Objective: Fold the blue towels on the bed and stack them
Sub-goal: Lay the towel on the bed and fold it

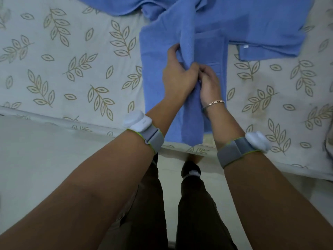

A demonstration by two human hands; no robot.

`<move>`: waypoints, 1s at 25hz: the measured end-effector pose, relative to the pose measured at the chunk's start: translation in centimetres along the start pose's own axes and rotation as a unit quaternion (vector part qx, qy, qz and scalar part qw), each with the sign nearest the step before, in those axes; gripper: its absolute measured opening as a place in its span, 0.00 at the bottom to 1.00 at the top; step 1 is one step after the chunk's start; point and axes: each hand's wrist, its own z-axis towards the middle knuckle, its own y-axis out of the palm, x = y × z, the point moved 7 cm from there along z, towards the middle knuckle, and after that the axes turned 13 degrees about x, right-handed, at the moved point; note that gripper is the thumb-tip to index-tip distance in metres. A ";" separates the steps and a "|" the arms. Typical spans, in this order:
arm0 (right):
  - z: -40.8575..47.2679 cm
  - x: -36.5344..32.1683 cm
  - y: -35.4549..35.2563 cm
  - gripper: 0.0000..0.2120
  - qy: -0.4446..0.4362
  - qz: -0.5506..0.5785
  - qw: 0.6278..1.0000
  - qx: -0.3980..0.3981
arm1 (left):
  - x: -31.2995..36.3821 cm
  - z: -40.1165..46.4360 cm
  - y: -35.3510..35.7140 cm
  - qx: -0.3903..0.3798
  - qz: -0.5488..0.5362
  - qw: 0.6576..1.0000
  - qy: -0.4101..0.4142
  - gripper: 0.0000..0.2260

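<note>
Fingers: those of the left hand (177,76) are curled round a raised ridge of blue towel (183,51), thumb side bunching the cloth upward; those of the right hand (210,82) are tucked close against it, pinching the same ridge lower down, though the fingertips themselves are hidden under the fabric. Item held: one blue terry towel, lying lengthwise on the bed (72,69), its near end hanging just over the mattress edge between the forearms. Handling, by judgement: soft, limp, light, thick pile with good friction; it will sag and crease wherever unsupported, so hold is best taken at hems and corners, both hands apart, rather than mid-cloth. Adjacent stock: a second blue towel (270,24) spread beyond, touching and partly overlapping the first, a small white tag (246,46) showing at its near hem. Surround: leaf-patterned sheet; grey straps with white sensors on both forearms; a bracelet (215,102) on the right wrist. No folded stack visible yet.
</note>
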 end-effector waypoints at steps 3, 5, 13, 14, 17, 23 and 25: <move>0.2 0.1 -2.4 0.12 0.026 0.033 0.999 0.000 | -0.5 -0.8 3.2 -0.040 0.035 0.999 -0.006 0.29; 0.9 0.5 -4.1 0.19 0.059 0.030 0.998 -0.021 | -0.6 -1.7 5.6 -0.063 0.049 0.997 -0.006 0.29; 5.7 4.2 -8.9 0.19 -0.027 -0.235 0.972 0.018 | -3.7 -3.4 12.1 -0.162 0.056 0.984 -0.042 0.33; 6.4 4.5 -9.0 0.18 -0.035 -0.251 0.967 0.031 | -3.8 -3.4 12.3 -0.181 0.057 0.982 -0.018 0.33; 6.6 5.0 -9.5 0.19 -0.026 -0.285 0.955 0.078 | -3.2 -4.2 11.5 -0.232 0.084 0.963 0.109 0.29; 2.4 4.0 -5.1 0.27 -0.329 -0.469 0.819 0.044 | -6.7 -4.3 7.4 -0.147 0.334 0.849 0.381 0.25; 1.6 7.9 -3.3 0.32 -0.295 -0.563 0.768 -0.078 | -8.3 -2.8 6.2 -0.141 0.399 0.817 0.392 0.26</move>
